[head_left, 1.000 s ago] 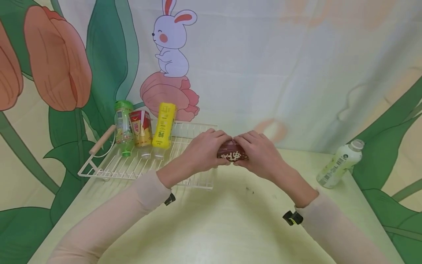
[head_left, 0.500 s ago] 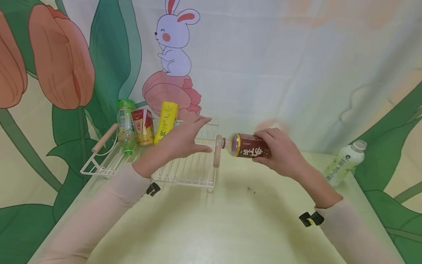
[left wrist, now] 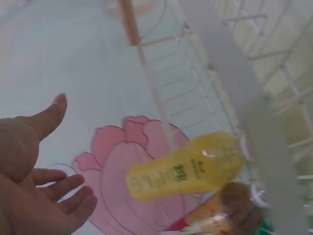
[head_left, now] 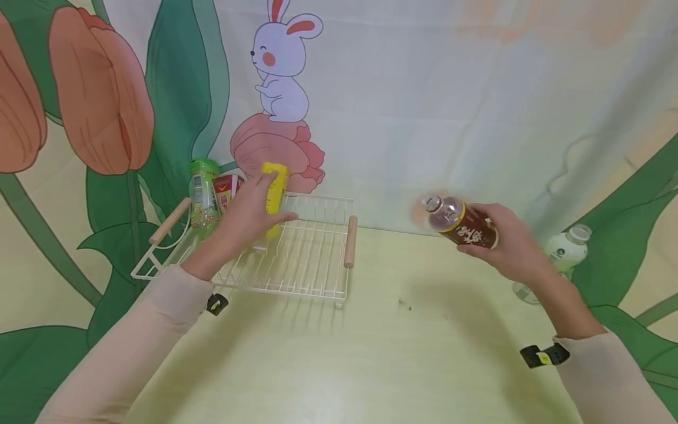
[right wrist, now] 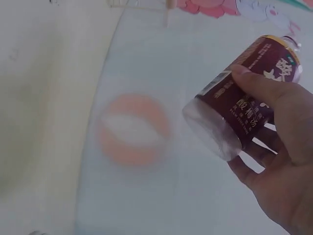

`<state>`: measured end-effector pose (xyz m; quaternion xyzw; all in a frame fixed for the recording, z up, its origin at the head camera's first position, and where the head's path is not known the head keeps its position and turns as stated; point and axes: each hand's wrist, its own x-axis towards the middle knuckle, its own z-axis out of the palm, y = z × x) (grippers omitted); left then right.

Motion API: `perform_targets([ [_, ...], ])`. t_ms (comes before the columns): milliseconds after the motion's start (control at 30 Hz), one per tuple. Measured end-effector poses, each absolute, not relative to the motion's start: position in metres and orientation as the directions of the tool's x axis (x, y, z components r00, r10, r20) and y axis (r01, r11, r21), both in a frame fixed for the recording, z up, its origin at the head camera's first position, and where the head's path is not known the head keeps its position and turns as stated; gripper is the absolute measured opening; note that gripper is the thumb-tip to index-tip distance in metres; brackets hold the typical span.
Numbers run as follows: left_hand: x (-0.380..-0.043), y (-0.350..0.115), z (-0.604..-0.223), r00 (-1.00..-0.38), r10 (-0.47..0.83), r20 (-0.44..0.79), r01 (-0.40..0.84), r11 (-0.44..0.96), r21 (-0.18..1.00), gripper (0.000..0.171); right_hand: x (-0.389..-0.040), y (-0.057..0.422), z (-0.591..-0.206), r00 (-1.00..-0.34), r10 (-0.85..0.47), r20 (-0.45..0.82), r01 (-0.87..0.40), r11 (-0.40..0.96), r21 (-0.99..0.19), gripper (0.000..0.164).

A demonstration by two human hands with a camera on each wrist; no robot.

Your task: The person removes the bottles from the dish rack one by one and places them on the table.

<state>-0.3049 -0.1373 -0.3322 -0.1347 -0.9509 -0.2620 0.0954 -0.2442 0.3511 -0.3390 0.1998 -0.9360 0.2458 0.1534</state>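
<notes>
Your left hand: thumb wide of fingers, holding nothing, by the rack, apart from the yellow bottle | your right hand: curled around the maroon bottle, tilted, raised off the table | wide span between handle and maroon bottle | pale green bottle near table's right edge

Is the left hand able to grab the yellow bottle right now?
Probably yes: the left hand is empty with open fingers, and the left wrist view shows nothing between it and the yellow bottle.
</notes>
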Motion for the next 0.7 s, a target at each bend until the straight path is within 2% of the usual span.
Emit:
perform_targets([
  [133,-0.315,-0.148,-0.345,-0.956,0.128,0.265,0.257,0.8,0.543,0.106,-0.244,0.371,-0.35,-0.902,-0.215,0.375,-0.394,0.766,-0.508,0.078],
  [333,-0.33,-0.155,-0.363,-0.975,-0.005,0.22,0.144,0.745,0.652,0.107,-0.246,0.398,-0.372,-0.946,-0.072,0.315,-0.265,0.73,-0.63,0.081],
  [533,-0.341,-0.158,-0.385,-0.979,-0.064,0.193,0.081,0.749,0.658,0.108,-0.248,0.419,-0.406,-0.965,0.026,0.261,-0.169,0.699,-0.695,0.085],
  [700,-0.344,-0.16,-0.397,-0.985,-0.071,0.156,0.042,0.78,0.625,0.11,-0.247,0.429,-0.43,-0.965,0.053,0.258,-0.153,0.685,-0.712,0.084],
])
